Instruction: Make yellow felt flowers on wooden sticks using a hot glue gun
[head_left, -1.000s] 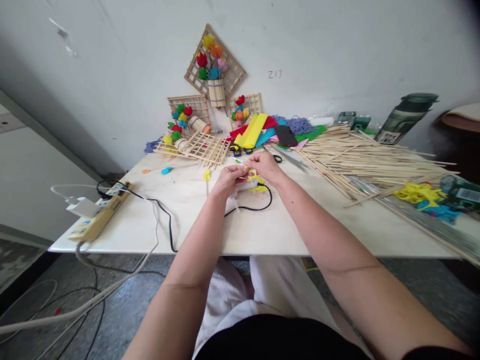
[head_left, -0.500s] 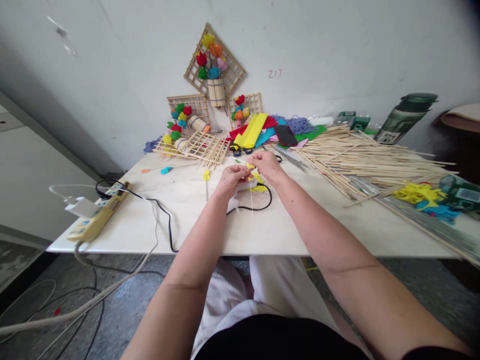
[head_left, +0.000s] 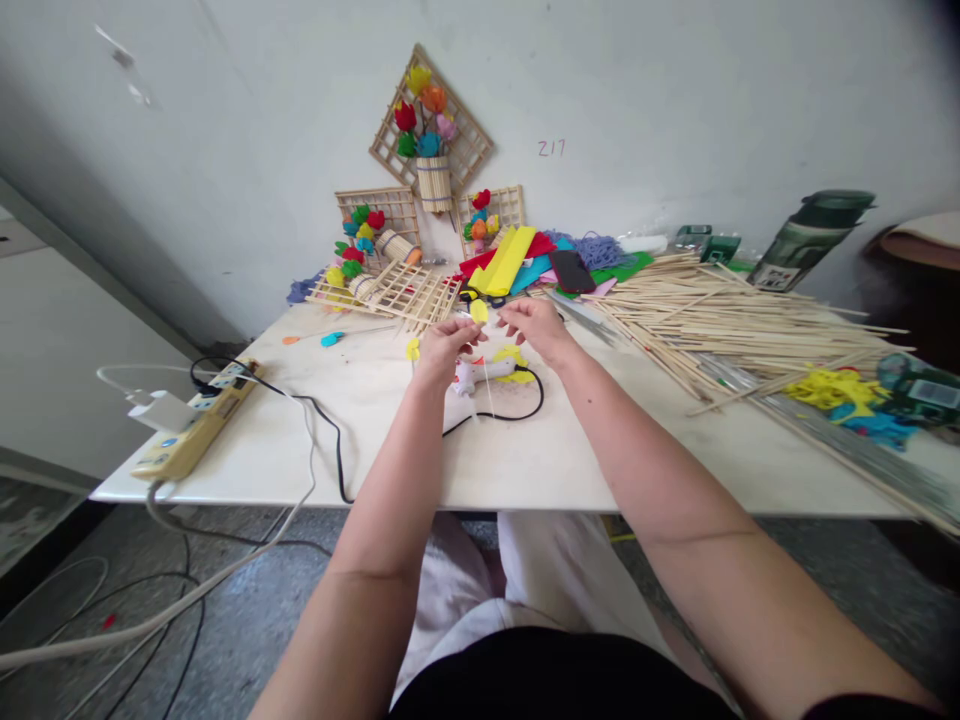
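Note:
My left hand is closed in a pinch on a yellow paper flower with a thin pale stem that hangs down below the fingers. Just right of it, apart from the flower, is my right hand, its fingertips drawn together; whether anything tiny sits between them is too small to make out. Under both hands a white glue gun lies on the table with a black cord. Yellow paper petals lie behind the glue gun, and another yellow flower lies left of my left hand.
Wooden lattices with colourful paper flowers stand at the back. Scissors, folded crepe paper and a phone lie behind the hands. Wooden sticks cover the right side. A power strip with cables sits at left.
My hands have moved apart; the left went a little left with the yellow flower, which now shows above its fingers. The glue gun is less covered.

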